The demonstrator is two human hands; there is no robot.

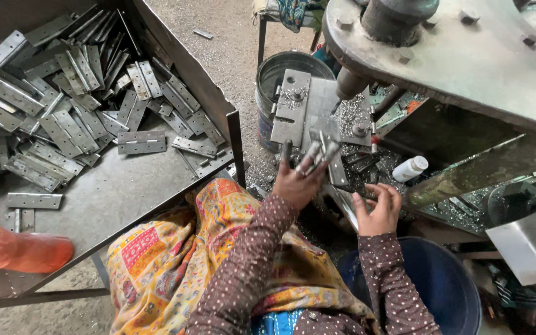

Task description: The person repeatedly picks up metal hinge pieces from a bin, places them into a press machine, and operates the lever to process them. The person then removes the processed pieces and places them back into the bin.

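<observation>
Just ahead of the seated person, the left hand (296,181) is closed around a metal hinge (316,155), gripping it by its lower end so the leaves stick up toward the drill bit (350,84) of the press above. To the right of it, the right hand (376,208) hangs open, fingers spread and curled a little, holding nothing, just over the chip-strewn machine bed (367,164). A white bottle (409,168) stands further right of that hand. Far to the left of both hands sits a steel tray (125,186) heaped with more hinges (63,105). The held hinge looks stiff and fairly heavy for its size, likely slick with oil and sharp along cut edges; it would be best pinched across the flat leaf, clear of the knuckle, which may swing. Below the right hand is a blue bucket (448,285).
</observation>
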